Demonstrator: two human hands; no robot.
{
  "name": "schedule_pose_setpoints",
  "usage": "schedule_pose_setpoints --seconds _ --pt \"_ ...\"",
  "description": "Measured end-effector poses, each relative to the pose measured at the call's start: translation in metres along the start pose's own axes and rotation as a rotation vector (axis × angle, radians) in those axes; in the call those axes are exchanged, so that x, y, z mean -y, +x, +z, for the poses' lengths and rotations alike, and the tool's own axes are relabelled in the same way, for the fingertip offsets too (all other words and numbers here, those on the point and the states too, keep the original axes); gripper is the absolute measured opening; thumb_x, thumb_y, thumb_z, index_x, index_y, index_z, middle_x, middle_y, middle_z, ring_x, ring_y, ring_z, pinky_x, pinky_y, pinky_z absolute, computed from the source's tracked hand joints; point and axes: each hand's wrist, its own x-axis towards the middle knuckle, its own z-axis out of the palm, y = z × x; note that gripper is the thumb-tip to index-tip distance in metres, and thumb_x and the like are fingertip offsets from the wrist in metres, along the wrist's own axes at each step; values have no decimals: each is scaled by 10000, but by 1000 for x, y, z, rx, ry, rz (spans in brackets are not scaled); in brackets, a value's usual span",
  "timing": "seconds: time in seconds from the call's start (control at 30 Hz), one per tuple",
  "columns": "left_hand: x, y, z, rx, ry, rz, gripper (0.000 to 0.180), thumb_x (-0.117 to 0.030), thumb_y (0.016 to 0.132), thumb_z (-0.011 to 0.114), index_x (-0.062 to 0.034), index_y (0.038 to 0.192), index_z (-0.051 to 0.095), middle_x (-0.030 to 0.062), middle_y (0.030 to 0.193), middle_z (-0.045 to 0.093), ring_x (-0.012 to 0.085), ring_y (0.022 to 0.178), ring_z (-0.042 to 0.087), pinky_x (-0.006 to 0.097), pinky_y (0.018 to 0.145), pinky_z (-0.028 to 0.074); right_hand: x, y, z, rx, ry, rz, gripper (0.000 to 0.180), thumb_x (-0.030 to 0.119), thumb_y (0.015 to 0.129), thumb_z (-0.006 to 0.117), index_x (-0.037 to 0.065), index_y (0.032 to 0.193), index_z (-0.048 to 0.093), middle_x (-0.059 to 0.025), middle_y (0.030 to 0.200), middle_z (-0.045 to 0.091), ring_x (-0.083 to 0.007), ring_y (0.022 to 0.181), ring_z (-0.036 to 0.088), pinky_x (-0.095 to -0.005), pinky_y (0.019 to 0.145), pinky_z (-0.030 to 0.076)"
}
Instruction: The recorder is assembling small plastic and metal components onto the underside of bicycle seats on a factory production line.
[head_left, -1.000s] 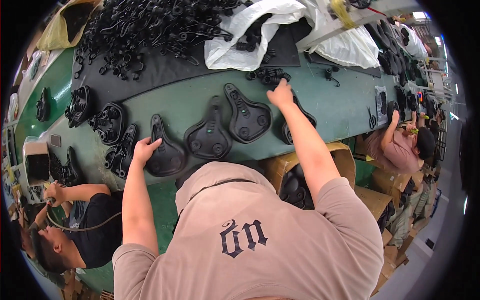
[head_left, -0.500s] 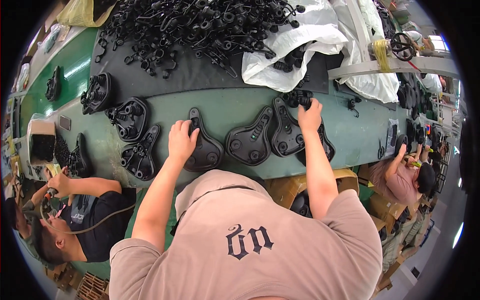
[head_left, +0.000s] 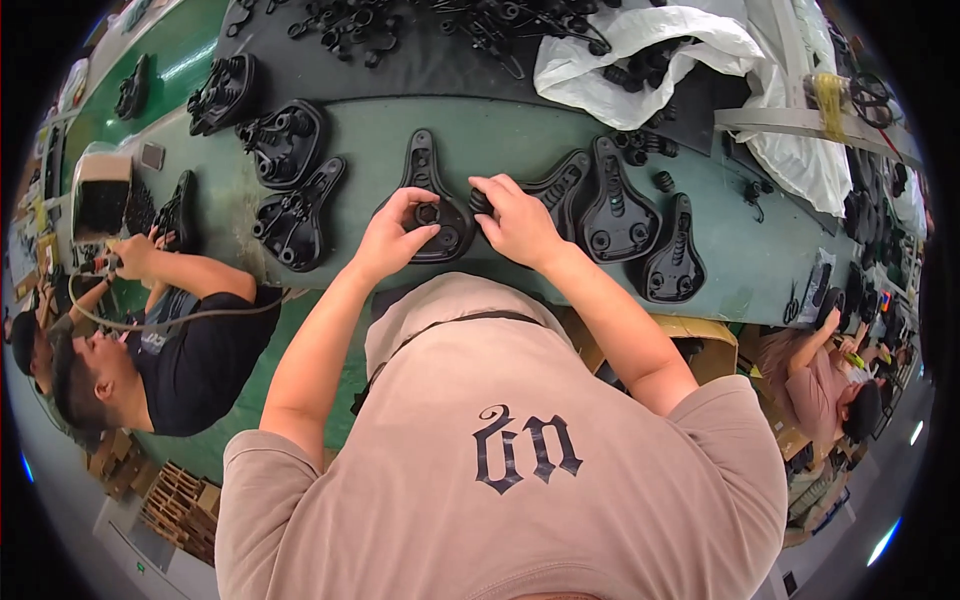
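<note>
Your right hand pinches a black ridged piece; your left hand half-curls by a round fitting — hold unclear — over the saddle before you. A slack pinch could let the piece roll across the green table.

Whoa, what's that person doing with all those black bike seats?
At a green table, a person's left hand has thumb and fingers around a small round black part over an upturned bicycle saddle. The right hand holds a dark ribbed piece beside it. Three more saddles lie to the right, with a white bag beyond.
</note>
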Motion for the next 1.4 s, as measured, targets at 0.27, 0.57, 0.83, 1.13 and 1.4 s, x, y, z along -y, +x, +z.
schedule_pose_setpoints --seconds 0.27,0.57,0.83,1.13,1.4 --pt "67 -48 -49 -47 927 393 433 -141 860 810 -113 1278 699 61 1384 701 346 1507 480 547 1240 384 -1 -16 85 131 -555 -442 309 187 884 623 60 1164 660 -68 997 620 -254 913 643 -391 780 545" --pt "53 -37 -65 12 1024 512 414 -188 798 852 -113 1176 701 49 1320 684 310 1454 512 520 1247 385 0 -10 81 276 -474 -653 133 224 872 631 118 948 609 -46 871 559 -222 754 651 -368 647 529" --pt "17 55 -88 -239 612 363 316 -239 920 803 -28 1124 688 158 1118 705 350 991 701 451 886 563 0 -1 98 414 -533 -486 121 211 861 650 106 894 599 -76 899 572 -233 709 680 -395 594 558" --pt "22 248 -142 -784 564 32 529 -402 981 740 -25 1337 635 198 1195 688 376 1120 679 462 967 545 -11 11 79 682 -454 -525 159 196 922 612 81 1032 603 -111 968 575 -284 664 687 -446 572 566" --pt "30 170 -113 -501 1008 190 241 -238 887 829 -44 970 712 186 1219 627 414 1079 673 500 878 572 -62 159 -14 -434 -282 297 628 207 922 738 -48 1427 466 -300 1361 528 -511 1116 630 -557 920 557"
